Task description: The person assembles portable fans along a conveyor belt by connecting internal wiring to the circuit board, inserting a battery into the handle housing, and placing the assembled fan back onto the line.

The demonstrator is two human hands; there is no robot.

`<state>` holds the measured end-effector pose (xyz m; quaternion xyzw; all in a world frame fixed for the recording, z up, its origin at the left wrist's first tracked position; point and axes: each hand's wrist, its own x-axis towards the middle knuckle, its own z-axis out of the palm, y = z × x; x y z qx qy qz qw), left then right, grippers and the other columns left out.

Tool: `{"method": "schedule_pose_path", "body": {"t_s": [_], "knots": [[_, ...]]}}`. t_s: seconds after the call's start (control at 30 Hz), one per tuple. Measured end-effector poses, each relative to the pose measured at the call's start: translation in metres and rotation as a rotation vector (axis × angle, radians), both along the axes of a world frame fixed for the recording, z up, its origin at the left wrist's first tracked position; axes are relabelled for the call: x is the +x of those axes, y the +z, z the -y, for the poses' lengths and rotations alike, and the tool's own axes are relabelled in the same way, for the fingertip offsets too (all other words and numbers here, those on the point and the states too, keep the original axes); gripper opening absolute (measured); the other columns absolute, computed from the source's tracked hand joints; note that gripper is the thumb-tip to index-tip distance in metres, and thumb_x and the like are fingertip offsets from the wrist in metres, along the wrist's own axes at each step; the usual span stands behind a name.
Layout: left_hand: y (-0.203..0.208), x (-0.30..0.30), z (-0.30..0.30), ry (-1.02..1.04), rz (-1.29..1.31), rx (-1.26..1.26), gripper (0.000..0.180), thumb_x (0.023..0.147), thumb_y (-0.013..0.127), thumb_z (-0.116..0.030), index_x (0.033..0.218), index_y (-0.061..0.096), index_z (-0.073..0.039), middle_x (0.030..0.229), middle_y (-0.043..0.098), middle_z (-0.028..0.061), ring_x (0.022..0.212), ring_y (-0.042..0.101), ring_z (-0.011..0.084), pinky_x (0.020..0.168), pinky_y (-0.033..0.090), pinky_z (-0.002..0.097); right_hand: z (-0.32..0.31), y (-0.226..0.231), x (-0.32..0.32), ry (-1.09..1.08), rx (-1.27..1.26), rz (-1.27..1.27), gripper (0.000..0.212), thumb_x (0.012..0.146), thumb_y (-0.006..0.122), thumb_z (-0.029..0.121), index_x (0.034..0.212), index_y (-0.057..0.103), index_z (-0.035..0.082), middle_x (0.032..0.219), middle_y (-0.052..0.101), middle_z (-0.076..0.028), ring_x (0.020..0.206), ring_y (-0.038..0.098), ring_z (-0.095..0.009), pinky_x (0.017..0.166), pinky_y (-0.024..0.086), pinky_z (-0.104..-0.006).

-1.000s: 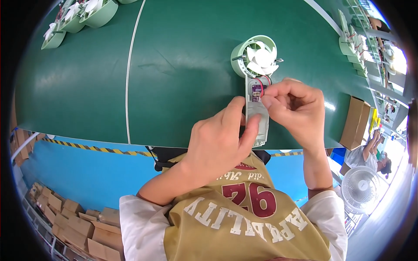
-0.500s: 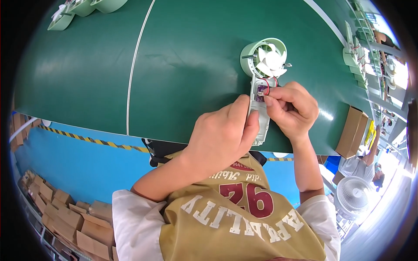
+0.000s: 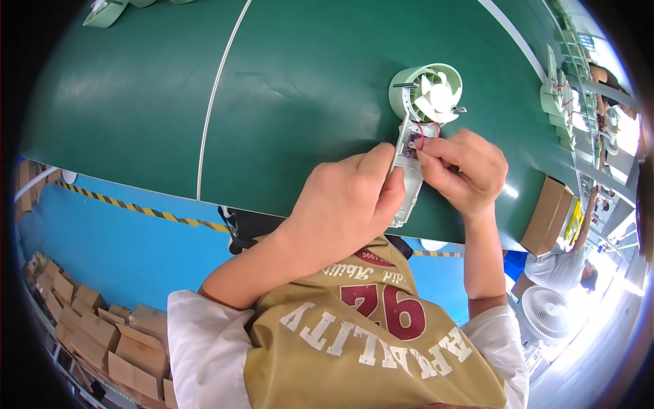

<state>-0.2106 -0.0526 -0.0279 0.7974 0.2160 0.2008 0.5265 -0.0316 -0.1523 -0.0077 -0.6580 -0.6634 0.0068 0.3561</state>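
A pale green handheld fan housing (image 3: 413,183) lies over the green table, its round head with white blades (image 3: 437,97) pointing away from me. My left hand (image 3: 357,194) grips the open handle along its left edge, thumb against the inside. Within the handle's upper part sits a small purple circuit board (image 3: 412,145). Red wires (image 3: 420,134) run between the board and the fan head. My right hand (image 3: 466,167) pinches at the wires over the board with thumb and forefinger; the exact bit between the fingertips is too small to make out fully.
Other pale green fan housings stand at the table's far left (image 3: 105,12) and along the right side (image 3: 558,102). A cardboard box (image 3: 547,215) is at the right edge, near a white standing fan (image 3: 545,312) and another person (image 3: 558,269). Cardboard boxes (image 3: 129,347) fill the lower left.
The fan housing and both hands have shifted slightly right in view, and the housing is tilted a little more. My right fingers stay at the wires by the board.
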Motion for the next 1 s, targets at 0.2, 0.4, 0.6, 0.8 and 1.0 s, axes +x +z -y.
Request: {"method": "schedule_pose_path", "body": {"t_s": [0.2,0.4,0.6,0.8,1.0], "knots": [[0.001,-0.001,0.002,-0.02,0.015,0.022,0.015,0.089,0.064,-0.009,0.091,0.056,0.003,0.064,0.06,0.0135,0.054,0.063,0.0317,0.047,0.051,0.0401,0.004,0.023,-0.018,-0.021,-0.045,0.265,0.024,0.065,0.08,-0.004,0.087,0.073,0.004,0.064,0.06,-0.003,0.052,0.056,-0.015,0.046,0.042,-0.0279],[-0.002,-0.002,0.002,0.021,-0.006,0.07,0.02,0.085,0.07,-0.003,0.102,0.063,0.003,0.062,0.059,0.008,0.046,0.057,0.0177,0.044,0.044,0.0304,0.008,0.037,-0.037,-0.052,-0.303,0.5,0.034,0.068,0.077,-0.003,0.102,0.074,0.0,0.069,0.058,-0.003,0.055,0.057,-0.015,0.045,0.043,-0.0292],[0.007,0.007,0.003,-0.041,0.025,0.13,0.016,0.087,0.065,-0.006,0.094,0.055,0.004,0.064,0.06,0.0129,0.052,0.061,0.0304,0.047,0.049,0.0393,0.01,0.047,-0.029,-0.027,-0.33,0.601,0.039,0.07,0.075,-0.003,0.109,0.071,-0.003,0.067,0.049,-0.002,0.052,0.051,-0.014,0.045,0.043,-0.0283],[-0.002,0.001,0.001,0.015,-0.051,0.008,0.013,0.09,0.064,-0.01,0.088,0.053,-0.001,0.066,0.061,0.0151,0.055,0.062,0.0338,0.049,0.049,0.0431,0.034,0.059,0.006,-0.37,-0.168,0.126,0.023,0.086,0.068,0.003,0.108,0.074,0.002,0.086,0.069,-0.006,0.069,0.062,-0.014,0.06,0.049,-0.0269],[0.01,0.031,0.001,-0.099,-0.031,-0.068,0.017,0.093,0.062,-0.015,0.088,0.053,-0.001,0.068,0.063,0.0161,0.056,0.063,0.0356,0.052,0.05,0.0458,0.311,0.046,0.182,-1.39,-0.019,-0.043,0.034,0.1,0.059,0.025,0.124,0.068,0.002,0.106,0.072,-0.007,0.094,0.066,-0.013,0.081,0.052,-0.0273]]}}
